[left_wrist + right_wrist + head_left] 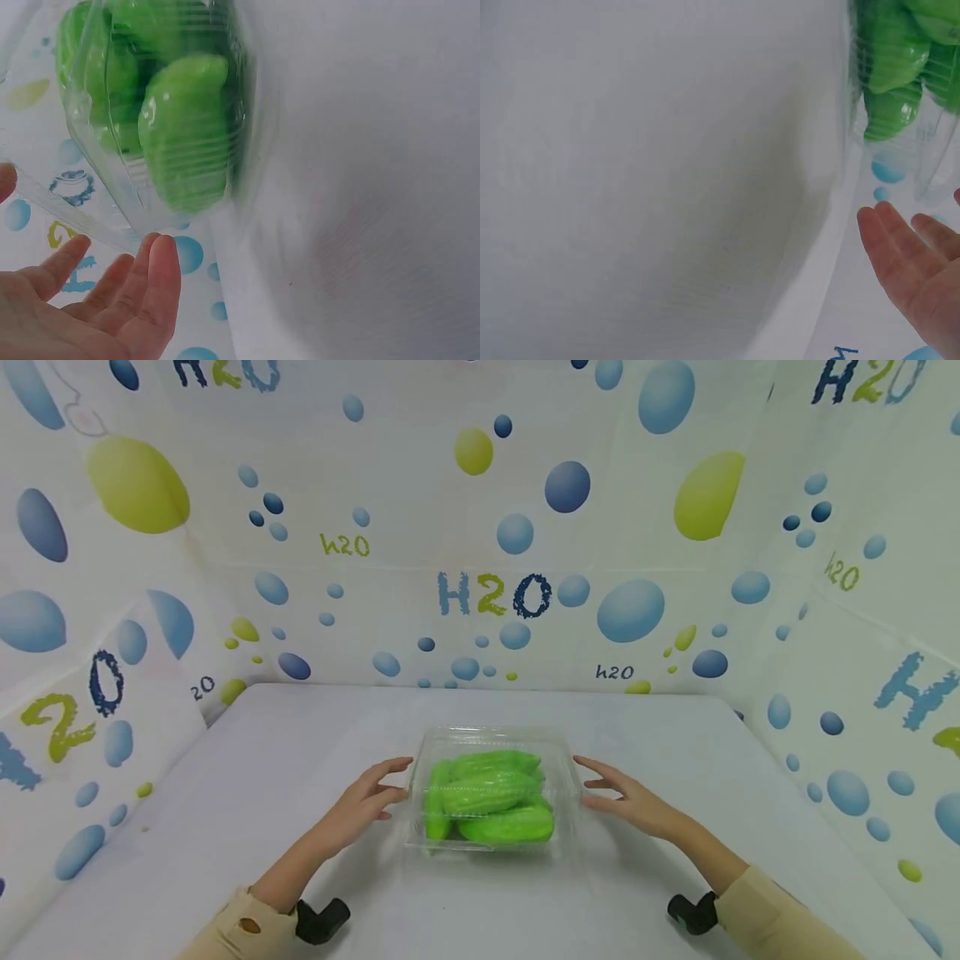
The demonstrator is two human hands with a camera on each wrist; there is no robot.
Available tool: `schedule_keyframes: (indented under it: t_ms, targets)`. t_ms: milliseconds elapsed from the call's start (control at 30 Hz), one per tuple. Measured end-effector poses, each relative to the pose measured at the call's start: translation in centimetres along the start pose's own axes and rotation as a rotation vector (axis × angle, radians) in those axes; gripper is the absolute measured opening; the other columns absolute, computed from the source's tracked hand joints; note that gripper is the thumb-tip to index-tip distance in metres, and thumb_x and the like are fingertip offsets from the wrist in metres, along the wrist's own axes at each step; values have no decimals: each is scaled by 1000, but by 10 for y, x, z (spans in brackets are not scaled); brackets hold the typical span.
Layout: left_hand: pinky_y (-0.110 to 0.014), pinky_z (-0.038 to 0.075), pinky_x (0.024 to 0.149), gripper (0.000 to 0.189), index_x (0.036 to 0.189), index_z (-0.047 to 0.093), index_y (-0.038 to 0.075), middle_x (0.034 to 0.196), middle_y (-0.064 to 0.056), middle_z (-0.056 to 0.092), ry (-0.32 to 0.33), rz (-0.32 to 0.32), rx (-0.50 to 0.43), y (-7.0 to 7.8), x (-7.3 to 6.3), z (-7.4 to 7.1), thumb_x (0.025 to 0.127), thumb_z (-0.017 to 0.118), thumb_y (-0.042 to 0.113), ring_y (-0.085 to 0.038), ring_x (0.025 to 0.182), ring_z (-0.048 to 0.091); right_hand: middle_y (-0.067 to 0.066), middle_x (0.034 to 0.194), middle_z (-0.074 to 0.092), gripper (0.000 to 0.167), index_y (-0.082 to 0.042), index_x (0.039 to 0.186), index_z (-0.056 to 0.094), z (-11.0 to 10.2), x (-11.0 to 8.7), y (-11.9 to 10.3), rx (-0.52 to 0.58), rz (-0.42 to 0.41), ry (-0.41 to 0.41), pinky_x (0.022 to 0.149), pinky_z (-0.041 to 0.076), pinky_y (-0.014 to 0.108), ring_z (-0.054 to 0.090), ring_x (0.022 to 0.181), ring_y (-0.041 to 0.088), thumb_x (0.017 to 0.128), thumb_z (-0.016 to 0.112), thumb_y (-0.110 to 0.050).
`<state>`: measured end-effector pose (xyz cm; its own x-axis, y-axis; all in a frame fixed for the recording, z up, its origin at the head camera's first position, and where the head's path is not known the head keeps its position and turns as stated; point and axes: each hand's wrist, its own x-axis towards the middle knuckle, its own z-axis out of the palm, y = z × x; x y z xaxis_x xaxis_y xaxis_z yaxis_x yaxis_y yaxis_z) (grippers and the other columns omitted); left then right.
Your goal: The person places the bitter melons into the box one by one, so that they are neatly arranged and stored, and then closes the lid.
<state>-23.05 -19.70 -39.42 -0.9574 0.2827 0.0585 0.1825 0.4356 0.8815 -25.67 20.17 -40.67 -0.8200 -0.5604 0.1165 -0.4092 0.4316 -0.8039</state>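
A clear plastic clamshell container (491,738) sits in the middle of the white table, its lid lowered over several bright green, elongated, ridged vegetables (491,793). My left hand (371,797) is at the container's left side, fingers loosely spread and fingertips close to the wall. On the opposite side my right hand (633,802) mirrors it, fingers pointing inward near the right wall. Neither hand grips anything. The left wrist view shows the left fingers (163,281) below the transparent rim (112,176), and in the right wrist view the right fingers (889,240) are apart from the container.
The white tabletop (487,910) extends around the container. Behind and beside it hangs a white backdrop (405,468) printed with blue and green dots and "H2O". Both forearms wear beige sleeves (780,918), with a black device (322,921) at each wrist.
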Motion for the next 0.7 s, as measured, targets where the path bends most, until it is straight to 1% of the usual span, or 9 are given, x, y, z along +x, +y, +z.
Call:
schedule_keyframes:
  t_ms: [67, 133, 200, 300, 400, 467, 500, 567, 700]
  targets:
    - [-42, 48, 81, 53, 141, 33, 11, 142, -17, 30, -21, -52, -65, 2, -6, 2, 92, 50, 22, -33, 115, 47, 20, 148, 19, 62, -6, 145, 20, 2, -4, -3, 32, 34, -22, 89, 39, 56, 39, 121, 43, 94, 52, -22]
    - [-43, 47, 82, 56, 142, 29, 12, 143, -17, 28, -37, -90, -116, 2, -11, 4, 92, 51, 23, -34, 117, 45, 22, 147, 17, 65, -8, 146, 15, 4, -7, -6, 76, 66, -48, 87, 43, 52, 40, 120, 42, 94, 50, -22]
    - [-43, 48, 83, 60, 143, 27, 13, 143, -18, 27, -38, -133, -160, 3, -15, 6, 91, 52, 25, -35, 119, 43, 24, 147, 15, 68, -9, 147, 10, 7, -10, -10, 127, 110, -68, 83, 46, 45, 41, 119, 40, 94, 49, -23]
    - [-42, 48, 82, 64, 144, 23, 14, 140, -19, 31, -36, -231, -237, 6, -20, 11, 89, 53, 28, -35, 117, 44, 27, 146, 15, 71, -10, 148, 5, 11, -13, -14, 201, 193, -76, 80, 48, 40, 43, 118, 38, 94, 49, -27]
    - [-42, 49, 80, 67, 143, 22, 10, 133, -21, 39, -29, -345, -325, 9, -24, 15, 88, 55, 29, -32, 109, 51, 29, 141, 26, 73, -5, 147, 5, 15, -16, -18, 284, 272, -68, 77, 50, 38, 50, 111, 35, 94, 48, -31]
    - [-41, 50, 79, 65, 141, 23, 6, 127, -22, 44, -42, -395, -380, 10, -27, 17, 89, 53, 30, -29, 103, 55, 28, 133, 38, 71, -1, 145, 8, 18, -17, -19, 341, 321, -66, 76, 51, 39, 55, 103, 32, 95, 46, -33]
    - [-40, 50, 79, 64, 139, 26, 3, 124, -23, 46, -48, -409, -400, 11, -28, 18, 89, 53, 31, -27, 101, 57, 26, 127, 44, 70, 0, 145, 11, 19, -18, -20, 370, 346, -67, 75, 51, 38, 57, 99, 30, 94, 45, -35]
    - [-39, 50, 78, 60, 135, 29, -2, 117, -22, 49, -60, -418, -427, 11, -29, 19, 90, 52, 32, -25, 96, 59, 20, 115, 54, 66, 2, 141, 20, 22, -19, -21, 422, 389, -71, 72, 51, 37, 61, 90, 27, 94, 45, -37]
    - [-35, 52, 76, 56, 127, 33, -7, 107, -19, 51, -64, -408, -454, 11, -32, 20, 91, 50, 33, -20, 88, 60, 10, 95, 60, 57, 6, 125, 35, 27, -21, -22, 511, 438, -95, 66, 51, 31, 63, 78, 20, 93, 48, -39]
